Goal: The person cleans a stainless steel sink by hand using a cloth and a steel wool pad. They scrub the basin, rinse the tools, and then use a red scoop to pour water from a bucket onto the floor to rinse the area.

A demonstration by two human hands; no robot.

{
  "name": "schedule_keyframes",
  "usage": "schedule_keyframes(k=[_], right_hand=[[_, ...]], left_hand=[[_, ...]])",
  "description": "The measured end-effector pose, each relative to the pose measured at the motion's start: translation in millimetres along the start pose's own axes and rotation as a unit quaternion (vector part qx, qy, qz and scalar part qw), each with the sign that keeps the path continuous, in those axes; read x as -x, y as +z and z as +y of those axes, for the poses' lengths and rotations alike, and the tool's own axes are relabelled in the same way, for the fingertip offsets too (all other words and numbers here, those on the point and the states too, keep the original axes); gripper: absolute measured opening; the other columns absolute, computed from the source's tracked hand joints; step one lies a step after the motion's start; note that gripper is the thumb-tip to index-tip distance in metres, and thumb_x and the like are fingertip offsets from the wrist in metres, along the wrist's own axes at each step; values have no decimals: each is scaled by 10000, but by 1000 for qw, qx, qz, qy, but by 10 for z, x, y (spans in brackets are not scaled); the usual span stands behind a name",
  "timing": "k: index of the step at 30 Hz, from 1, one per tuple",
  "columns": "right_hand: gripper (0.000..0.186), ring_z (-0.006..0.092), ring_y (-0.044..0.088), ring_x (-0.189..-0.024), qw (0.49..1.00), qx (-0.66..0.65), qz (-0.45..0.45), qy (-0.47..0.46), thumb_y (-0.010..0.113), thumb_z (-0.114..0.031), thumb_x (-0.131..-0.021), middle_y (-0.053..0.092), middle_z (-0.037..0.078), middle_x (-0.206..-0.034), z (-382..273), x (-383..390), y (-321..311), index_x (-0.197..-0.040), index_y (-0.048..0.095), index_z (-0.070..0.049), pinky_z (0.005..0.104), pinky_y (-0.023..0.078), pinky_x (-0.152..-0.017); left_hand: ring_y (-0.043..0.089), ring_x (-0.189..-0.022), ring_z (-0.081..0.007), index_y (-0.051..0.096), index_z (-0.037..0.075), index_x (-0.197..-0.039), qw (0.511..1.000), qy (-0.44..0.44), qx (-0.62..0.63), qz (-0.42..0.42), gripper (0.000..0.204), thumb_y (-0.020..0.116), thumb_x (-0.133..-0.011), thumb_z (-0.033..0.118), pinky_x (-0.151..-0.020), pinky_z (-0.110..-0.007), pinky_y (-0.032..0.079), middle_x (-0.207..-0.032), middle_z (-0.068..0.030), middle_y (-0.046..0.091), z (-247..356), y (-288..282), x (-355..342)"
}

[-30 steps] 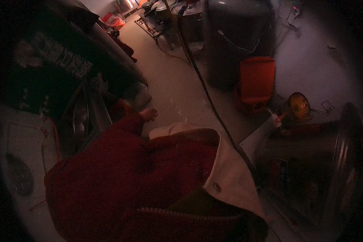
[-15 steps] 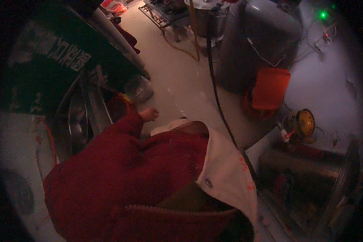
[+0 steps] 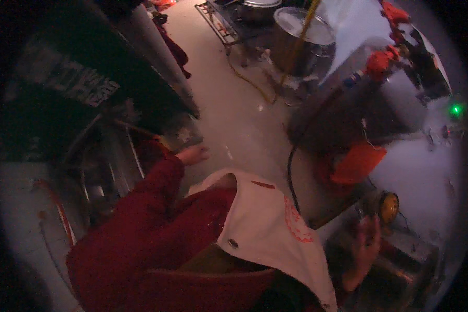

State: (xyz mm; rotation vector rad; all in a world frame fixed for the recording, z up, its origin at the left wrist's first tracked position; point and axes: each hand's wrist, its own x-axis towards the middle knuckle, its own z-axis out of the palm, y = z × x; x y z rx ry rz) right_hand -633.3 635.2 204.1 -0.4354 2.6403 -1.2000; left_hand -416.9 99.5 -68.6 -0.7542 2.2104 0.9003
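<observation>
Beside the dark green panel's lower end is my left hand (image 3: 193,154), reaching out of a red sleeve (image 3: 158,182). Its fingers are loosely stretched, slightly blurred, with nothing visible in them. My right hand (image 3: 366,250) is raised at the lower right, fingers apart and holding nothing that I can see. It appears close to a yellow round object (image 3: 388,207) and a shiny metal surface (image 3: 395,262). Across my front hangs an off-white apron (image 3: 268,221) with a red print, over the red jacket.
Ahead runs a pale floor (image 3: 218,99). At the far right stand a lidded pot (image 3: 304,44), a low metal rack (image 3: 216,23) and a large grey drum (image 3: 348,117) with an orange-red flat piece (image 3: 359,162). A dark hose (image 3: 290,174) trails down. The green panel (image 3: 88,99) stands left.
My right hand has come into view at the lower right. The view has turned, shifting the pot, drum and hose. My left hand's fingers look straighter than before.
</observation>
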Motion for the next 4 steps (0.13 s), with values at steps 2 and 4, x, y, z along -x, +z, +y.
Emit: schedule_keyframes(k=[2, 4], right_hand=[[385, 182, 511, -1106, 997, 11, 22, -70, 550, -89, -874, 548, 87, -1201, -277, -466, 67, -1253, 503, -43, 289, 392, -934], [411, 189, 511, -1107, 997, -11, 1, -76, 539, -79, -877, 550, 99, -1193, -580, -414, -110, -1282, 476, -63, 288, 377, -948]], left_hand=[[556, -1088, -311, 547, 108, -1205, 916, 41, 392, 79, 396, 539, -856, 294, -918, -470, 412, -1199, -114, 578, 19, -147, 23], [590, -1008, -321, 581, 94, -1141, 967, 45, 85, 235, 353, 571, -839, 277, -858, -429, 455, -1125, -138, 604, 25, -137, 77]])
